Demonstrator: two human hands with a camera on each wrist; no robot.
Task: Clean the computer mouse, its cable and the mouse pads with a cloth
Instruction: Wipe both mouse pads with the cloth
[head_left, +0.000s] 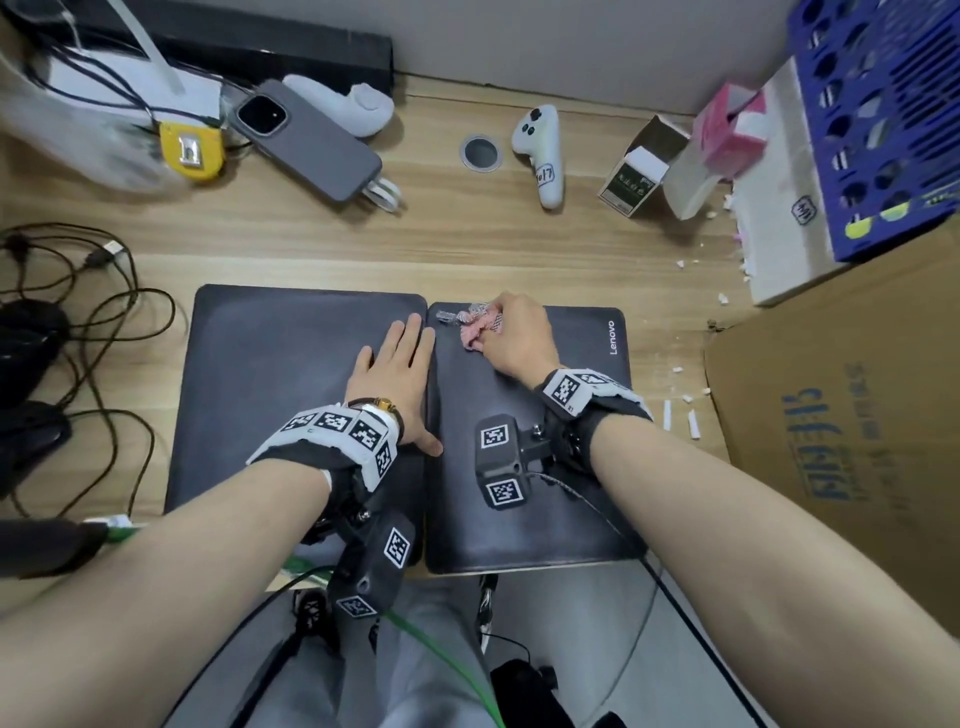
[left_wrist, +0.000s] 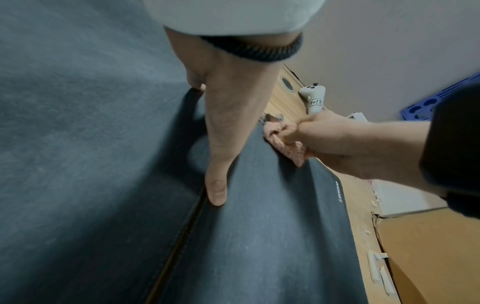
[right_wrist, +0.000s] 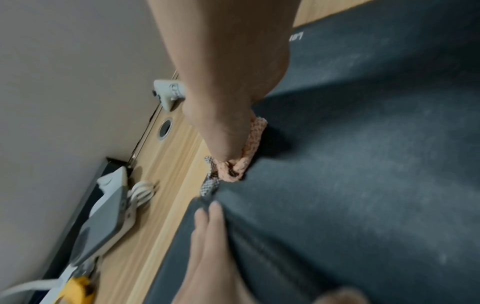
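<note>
Two dark mouse pads lie side by side on the wooden desk: the left pad (head_left: 270, 364) and the right pad (head_left: 561, 499), which bears a Lenovo logo. My right hand (head_left: 514, 332) grips a bunched pink cloth (head_left: 475, 332) and presses it on the far left corner of the right pad (left_wrist: 259, 236). The cloth (left_wrist: 283, 144) (right_wrist: 249, 148) bulges out under the fist. My left hand (head_left: 395, 374) lies flat with straight fingers on the left pad's right edge, by the seam. A dark mouse (head_left: 31, 332) and its cable (head_left: 104, 332) sit at the desk's left edge.
At the back lie a grey phone (head_left: 306, 140), a white controller (head_left: 540, 150), a small open carton (head_left: 639, 171) and a desk grommet (head_left: 480, 151). A cardboard box (head_left: 852, 415) and blue basket (head_left: 883, 114) crowd the right. White scraps (head_left: 680, 415) litter the desk by the right pad.
</note>
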